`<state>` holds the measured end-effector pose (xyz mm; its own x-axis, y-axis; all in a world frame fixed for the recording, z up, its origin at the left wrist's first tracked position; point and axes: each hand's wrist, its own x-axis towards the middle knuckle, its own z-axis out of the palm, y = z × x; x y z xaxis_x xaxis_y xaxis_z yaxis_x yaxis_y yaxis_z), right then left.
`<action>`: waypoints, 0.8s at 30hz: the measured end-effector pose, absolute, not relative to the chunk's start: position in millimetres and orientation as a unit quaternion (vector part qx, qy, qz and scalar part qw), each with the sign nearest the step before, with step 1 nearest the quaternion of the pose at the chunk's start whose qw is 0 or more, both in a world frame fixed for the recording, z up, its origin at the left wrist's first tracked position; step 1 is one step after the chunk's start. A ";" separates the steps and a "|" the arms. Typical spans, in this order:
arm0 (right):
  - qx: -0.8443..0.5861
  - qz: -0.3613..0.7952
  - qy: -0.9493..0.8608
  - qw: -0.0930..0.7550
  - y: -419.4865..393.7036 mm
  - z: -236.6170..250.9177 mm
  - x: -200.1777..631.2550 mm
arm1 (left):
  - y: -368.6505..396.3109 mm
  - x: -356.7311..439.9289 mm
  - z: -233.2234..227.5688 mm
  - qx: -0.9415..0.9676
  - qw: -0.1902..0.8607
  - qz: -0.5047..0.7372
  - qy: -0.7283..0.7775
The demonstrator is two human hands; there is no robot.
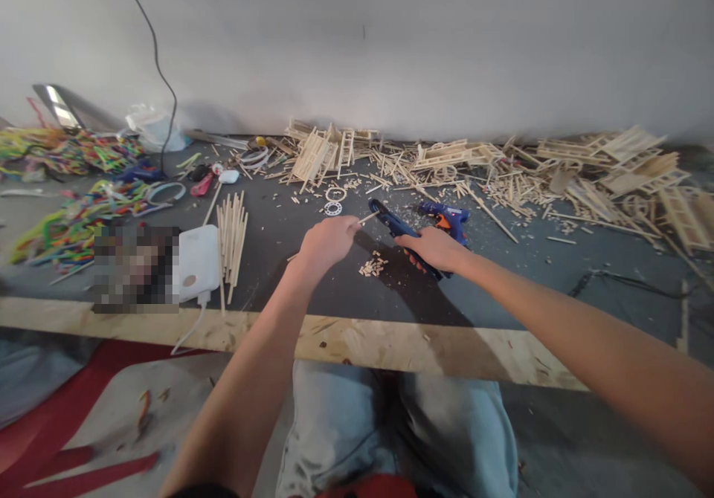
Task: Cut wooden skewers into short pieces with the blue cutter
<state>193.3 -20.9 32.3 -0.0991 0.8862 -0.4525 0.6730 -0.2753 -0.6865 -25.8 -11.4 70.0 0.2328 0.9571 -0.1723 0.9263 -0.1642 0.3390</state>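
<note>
Pinched in my left hand (330,244) is a thin wooden stick (368,218), whose end reaches the jaws of a dark blue hand cutter (393,223). My right hand (432,249) is wrapped round the cutter's handles. Below the cutter a small pile of short cut stick pieces (372,264) lies on the dark tabletop (279,260). Just behind my right hand lies a blue glue gun (454,219) with an orange trigger. Two pale rings (333,208) rest beyond my left hand.
Wooden stick frames (315,156) and loose sticks line the wall. Long sticks (231,241) lie at left by a white power bank (199,262) with a cable. Colourful pipe cleaners (67,219) pile up farther left. A wooden strip (362,342) edges the table.
</note>
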 end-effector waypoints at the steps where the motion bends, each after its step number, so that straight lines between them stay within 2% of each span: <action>1: -0.661 0.447 -0.592 0.114 -20.0 31.6 193.0 | -10.6 -26.3 69.8 0.761 0.190 0.035 0.619; 18: -0.669 0.428 -0.603 0.075 -17.4 26.8 182.2 | -3.7 -36.6 63.4 0.764 0.198 0.032 0.613; 24: -0.697 0.361 -0.619 0.036 -15.3 38.9 174.4 | 1.6 -42.3 58.9 0.765 0.210 0.050 0.607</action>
<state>174.4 -15.3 38.9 -0.0270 0.8884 -0.4583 0.8372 -0.2304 -0.4960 -42.3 1.6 58.9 0.2593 0.9492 -0.1781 0.9074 -0.1763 0.3814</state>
